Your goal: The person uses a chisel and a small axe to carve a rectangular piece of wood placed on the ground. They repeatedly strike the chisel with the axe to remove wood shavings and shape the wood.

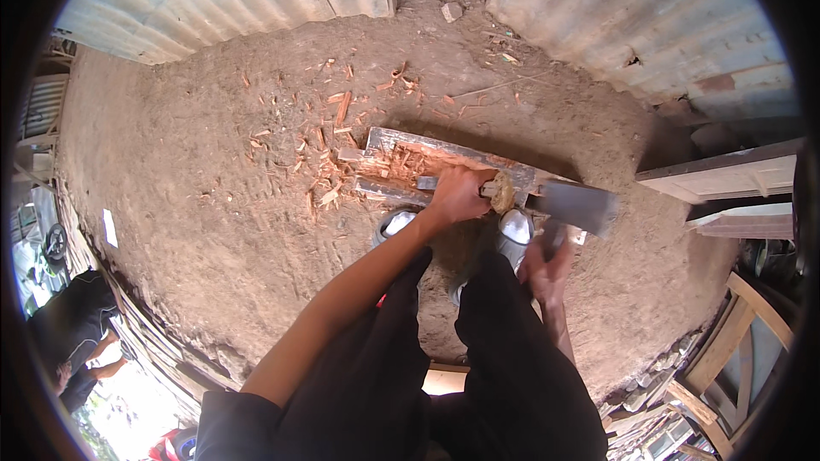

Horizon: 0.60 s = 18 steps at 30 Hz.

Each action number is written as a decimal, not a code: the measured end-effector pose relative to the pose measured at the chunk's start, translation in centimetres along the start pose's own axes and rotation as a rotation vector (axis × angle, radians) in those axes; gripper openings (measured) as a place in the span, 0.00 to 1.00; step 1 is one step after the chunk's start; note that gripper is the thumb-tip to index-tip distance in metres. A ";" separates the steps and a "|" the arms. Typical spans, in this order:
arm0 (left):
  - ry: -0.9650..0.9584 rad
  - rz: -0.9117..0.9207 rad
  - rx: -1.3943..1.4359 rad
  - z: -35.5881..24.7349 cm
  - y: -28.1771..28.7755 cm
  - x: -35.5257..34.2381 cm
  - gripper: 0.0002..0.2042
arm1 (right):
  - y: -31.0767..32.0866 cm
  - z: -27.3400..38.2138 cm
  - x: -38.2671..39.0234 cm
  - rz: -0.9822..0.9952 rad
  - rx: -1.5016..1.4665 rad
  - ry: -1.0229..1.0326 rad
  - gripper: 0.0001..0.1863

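Note:
My left hand is closed around a chisel-like tool with a frayed pale top, its flat metal end lying over a long weathered board with splintered reddish wood in its hollowed part. My right hand grips the handle of a grey hammer-like tool, blurred by motion, whose broad head is just right of the chisel's top. Under and behind my hands, my shoes are close against the board's near side.
Wood chips litter the dirt floor. Corrugated metal sheets stand along the far side. A wooden panel juts in at right, above stacked timber frames. Another person in dark clothing is at lower left, beside scrap slats.

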<state>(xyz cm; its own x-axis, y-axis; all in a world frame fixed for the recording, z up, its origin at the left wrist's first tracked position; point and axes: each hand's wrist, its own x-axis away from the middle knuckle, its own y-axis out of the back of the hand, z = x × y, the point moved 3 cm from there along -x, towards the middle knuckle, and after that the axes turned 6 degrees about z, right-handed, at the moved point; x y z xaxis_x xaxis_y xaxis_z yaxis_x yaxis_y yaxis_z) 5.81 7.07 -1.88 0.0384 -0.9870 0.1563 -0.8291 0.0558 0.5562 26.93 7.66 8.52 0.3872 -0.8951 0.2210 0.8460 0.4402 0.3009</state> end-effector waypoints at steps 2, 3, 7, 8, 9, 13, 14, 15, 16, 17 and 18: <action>-0.019 0.004 -0.022 0.2 -0.1 0.0 0.23 | -0.2 -0.2 -0.6 0.126 0.177 0.052 0.18; -0.033 -0.006 -0.027 0.2 -0.2 0.3 0.24 | 0.4 -0.4 -0.6 0.170 0.168 -0.039 0.18; 0.022 0.005 -0.045 0.5 0.4 0.6 0.26 | 0.7 1.8 -0.6 0.099 -0.096 -0.255 0.17; 0.026 0.021 -0.054 0.4 0.6 0.5 0.26 | 0.1 1.9 -0.4 0.035 -0.151 -0.227 0.17; 0.030 0.037 -0.063 0.4 0.7 0.5 0.26 | -0.9 1.7 0.0 -0.028 -0.206 -0.199 0.16; 0.019 0.072 -0.068 -0.5 1.4 0.4 0.27 | -1.6 -0.4 0.5 0.090 0.064 -0.125 0.19; 0.014 0.068 -0.076 -0.5 1.3 0.6 0.28 | -1.1 -0.8 0.2 0.177 0.222 -0.062 0.19; 0.009 0.064 -0.084 -0.4 1.2 0.7 0.28 | 0.3 -2.4 0.0 0.270 0.213 -0.113 0.20; 0.011 0.059 -0.096 0.1 1.1 0.9 0.29 | 0.3 -1.0 -0.3 0.217 0.183 -0.181 0.20; 0.014 0.045 -0.105 0.5 0.8 1.2 0.29 | 0.4 -0.5 -0.5 0.168 0.098 -0.214 0.20; 0.018 0.031 -0.114 1.0 0.5 1.3 0.29 | 0.4 -0.4 -0.6 0.120 0.013 -0.247 0.21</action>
<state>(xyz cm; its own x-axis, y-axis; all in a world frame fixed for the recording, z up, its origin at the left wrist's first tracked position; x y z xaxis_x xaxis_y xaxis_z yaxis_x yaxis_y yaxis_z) 4.89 5.65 -2.16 0.0247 -0.9817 0.1890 -0.7615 0.1041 0.6398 27.17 8.31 8.14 0.3817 -0.7929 0.4750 0.7939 0.5444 0.2708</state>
